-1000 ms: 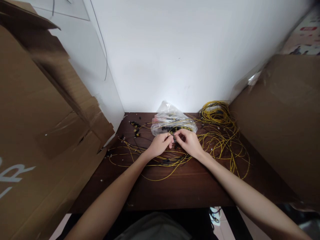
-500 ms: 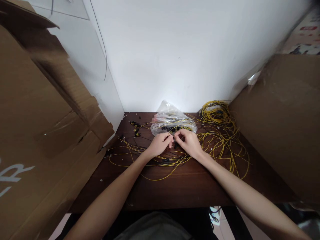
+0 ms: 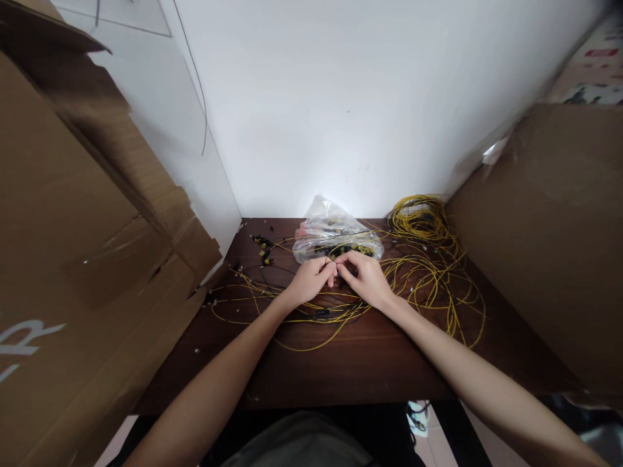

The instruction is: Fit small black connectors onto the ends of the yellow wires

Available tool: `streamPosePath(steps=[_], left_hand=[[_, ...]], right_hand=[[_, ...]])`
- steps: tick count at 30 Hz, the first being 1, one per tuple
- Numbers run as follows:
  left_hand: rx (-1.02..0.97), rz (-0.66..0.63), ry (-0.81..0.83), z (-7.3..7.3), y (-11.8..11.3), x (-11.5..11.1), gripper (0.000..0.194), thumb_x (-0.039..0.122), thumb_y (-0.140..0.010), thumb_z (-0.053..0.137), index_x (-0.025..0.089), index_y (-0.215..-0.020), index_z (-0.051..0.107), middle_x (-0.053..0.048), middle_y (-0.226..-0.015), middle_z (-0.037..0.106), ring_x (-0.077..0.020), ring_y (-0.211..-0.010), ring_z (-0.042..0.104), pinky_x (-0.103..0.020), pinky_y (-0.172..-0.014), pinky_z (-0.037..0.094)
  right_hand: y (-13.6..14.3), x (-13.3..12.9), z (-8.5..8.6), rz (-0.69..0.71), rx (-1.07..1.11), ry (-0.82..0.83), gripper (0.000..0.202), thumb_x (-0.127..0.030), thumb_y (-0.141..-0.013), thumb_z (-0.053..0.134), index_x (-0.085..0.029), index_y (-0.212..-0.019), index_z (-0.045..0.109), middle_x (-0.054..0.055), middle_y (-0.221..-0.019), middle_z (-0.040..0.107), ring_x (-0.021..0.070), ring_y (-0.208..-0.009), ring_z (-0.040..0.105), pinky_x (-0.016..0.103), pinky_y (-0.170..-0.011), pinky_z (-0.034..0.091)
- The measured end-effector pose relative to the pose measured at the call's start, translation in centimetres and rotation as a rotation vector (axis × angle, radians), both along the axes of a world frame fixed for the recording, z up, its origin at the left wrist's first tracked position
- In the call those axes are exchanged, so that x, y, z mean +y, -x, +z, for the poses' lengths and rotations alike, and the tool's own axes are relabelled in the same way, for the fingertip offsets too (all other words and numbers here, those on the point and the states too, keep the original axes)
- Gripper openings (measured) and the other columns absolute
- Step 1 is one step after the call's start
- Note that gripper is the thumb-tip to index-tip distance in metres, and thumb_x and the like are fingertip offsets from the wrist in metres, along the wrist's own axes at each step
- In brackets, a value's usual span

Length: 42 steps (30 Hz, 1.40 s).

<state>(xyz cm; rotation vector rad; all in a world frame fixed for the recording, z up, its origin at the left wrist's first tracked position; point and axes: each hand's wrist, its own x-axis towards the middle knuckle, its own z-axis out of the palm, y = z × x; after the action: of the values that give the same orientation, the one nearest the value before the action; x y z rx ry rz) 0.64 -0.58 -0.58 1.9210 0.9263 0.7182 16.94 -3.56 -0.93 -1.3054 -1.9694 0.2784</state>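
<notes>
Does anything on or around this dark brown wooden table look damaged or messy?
Yes. The large brown cardboard box on the left has ragged, torn-looking edges. Small white scraps lie scattered around the thin yellow cables on the table, like stray litter.

A small indoor work corner, home or workshop unclear: a dark wooden desk [image 3: 360, 366] stands against a white wall [image 3: 341, 117], cardboard boxes [image 3: 97, 272] flank it, and yellow cables [image 3: 418, 227] lie in loops beside a plastic bag [image 3: 325, 211] of small parts [image 3: 357, 249]

Bare forearms [image 3: 238, 363], ungloved fingers [image 3: 331, 281], dark grey garment [image 3: 302, 444] (only partly visible)
</notes>
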Motion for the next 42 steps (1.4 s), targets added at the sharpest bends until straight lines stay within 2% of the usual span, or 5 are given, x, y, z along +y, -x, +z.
streamPosePath(steps=[4,13,24,36,42], left_hand=[[0.01,0.003,0.015,0.13,-0.02,-0.06,0.03,0.03,-0.088,0.036,0.014,-0.069,0.053,0.002,-0.059,0.056,-0.0058,-0.045,0.042,-0.018,-0.052,0.035],[0.022,-0.002,0.018,-0.04,-0.07,0.15,0.028,0.03,-0.088,0.036,0.015,-0.074,0.055,0.002,-0.058,0.058,-0.0065,-0.045,0.044,-0.018,-0.052,0.036],[0.009,-0.003,0.026,-0.05,0.02,0.12,0.028,0.029,-0.088,0.036,0.015,-0.071,0.054,0.002,-0.058,0.057,-0.0066,-0.045,0.044,-0.019,-0.052,0.036],[0.034,-0.005,0.025,0.26,-0.1,0.04,0.028,0.029,-0.087,0.037,0.014,-0.072,0.054,0.002,-0.058,0.058,-0.0062,-0.044,0.043,-0.019,-0.051,0.035],[0.007,-0.007,0.035,0.12,-0.02,0.0,0.027,0.029,-0.087,0.037,0.014,-0.072,0.054,0.002,-0.058,0.057,-0.0058,-0.044,0.042,-0.018,-0.049,0.035]], right_hand=[[0.02,0.01,0.01,-0.023,-0.013,0.006,0.013,-0.022,-0.084,0.048,-0.019,-0.08,0.06,0.003,-0.08,0.064,0.0167,-0.075,0.058,0.027,-0.072,0.044],[-0.59,0.52,-0.21,-0.173,-0.031,-0.006,0.01,-0.021,-0.081,0.051,-0.019,-0.078,0.061,0.002,-0.08,0.066,0.0172,-0.072,0.06,0.027,-0.067,0.043],[0.04,0.06,0.05,-0.018,-0.011,-0.008,0.013,-0.018,-0.082,0.049,-0.019,-0.086,0.062,0.004,-0.084,0.065,0.0173,-0.077,0.059,0.028,-0.073,0.045],[-0.41,0.35,-0.08,-0.148,-0.06,0.011,0.01,-0.019,-0.08,0.051,-0.019,-0.077,0.061,0.003,-0.079,0.066,0.0186,-0.074,0.06,0.029,-0.07,0.044],[-0.16,0.15,0.08,-0.027,-0.028,-0.026,0.012,-0.017,-0.081,0.05,-0.018,-0.087,0.061,0.004,-0.085,0.066,0.0185,-0.079,0.06,0.03,-0.075,0.044]])
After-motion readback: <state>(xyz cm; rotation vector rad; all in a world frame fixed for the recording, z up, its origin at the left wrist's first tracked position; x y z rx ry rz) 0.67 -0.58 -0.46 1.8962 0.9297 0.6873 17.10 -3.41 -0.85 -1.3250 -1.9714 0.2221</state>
